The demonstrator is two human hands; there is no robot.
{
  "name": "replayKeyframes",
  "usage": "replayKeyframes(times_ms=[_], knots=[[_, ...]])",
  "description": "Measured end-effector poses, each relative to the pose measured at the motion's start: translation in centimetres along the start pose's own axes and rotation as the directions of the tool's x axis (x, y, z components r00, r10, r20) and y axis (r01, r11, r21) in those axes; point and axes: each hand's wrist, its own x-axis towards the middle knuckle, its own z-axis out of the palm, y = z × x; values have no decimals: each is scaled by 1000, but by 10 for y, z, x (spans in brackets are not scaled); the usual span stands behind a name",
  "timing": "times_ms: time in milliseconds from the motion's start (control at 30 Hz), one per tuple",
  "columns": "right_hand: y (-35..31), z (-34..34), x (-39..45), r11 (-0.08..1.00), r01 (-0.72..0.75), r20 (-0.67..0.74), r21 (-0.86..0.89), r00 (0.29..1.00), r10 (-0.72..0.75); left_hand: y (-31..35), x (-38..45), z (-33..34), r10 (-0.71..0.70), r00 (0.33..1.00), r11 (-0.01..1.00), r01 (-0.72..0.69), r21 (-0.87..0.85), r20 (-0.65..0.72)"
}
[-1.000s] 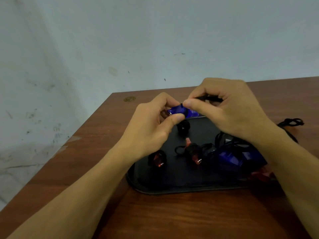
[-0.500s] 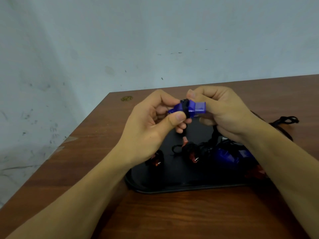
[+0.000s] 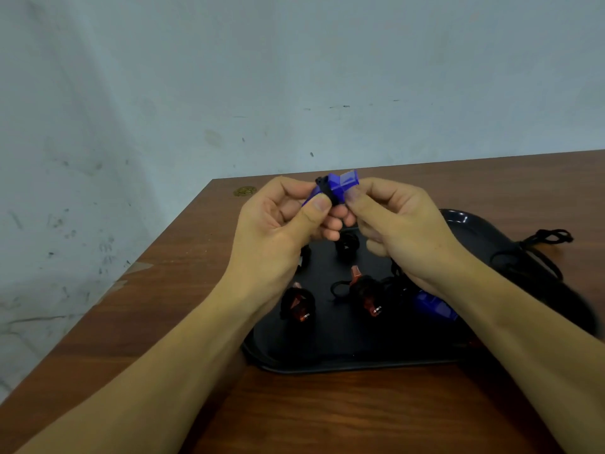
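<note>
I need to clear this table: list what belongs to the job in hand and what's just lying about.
In hand: cord-wrapped blue whistle, left hand, right hand.
Lying about: black tray, red whistle at left, red whistle at centre, second blue whistle, loose black cord, brass disc.

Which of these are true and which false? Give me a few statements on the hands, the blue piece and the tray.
1. Both the left hand and the right hand pinch the blue piece. True.
2. The blue piece lies flat in the tray. False: it is held up in the air, above the tray's far side.
3. Red pieces wrapped in black cord lie in the tray. True.
4. The tray is white. False: it is black.
5. A loose black cord lies at the tray's right edge on the wooden table. True.
</note>
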Motion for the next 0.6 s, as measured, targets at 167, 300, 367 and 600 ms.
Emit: replayKeyframes(times_ms=[167,300,367,600], knots=[[7,6,-1,920,201,-37,-336,973,-226,-1,2,-1,-35,997,999,35,-1,-71],[9,3,-2,807,245,-12,-538,954,-298,-5,2,-3,-22,994,994,33,101,-110],[7,3,-4,758,265,17,-596,948,-318,-5,2,-3,-14,992,989,32,144,-128],[3,5,-7,570,388,139,-725,892,-430,-6,4,-12,83,985,895,-6,446,-153]])
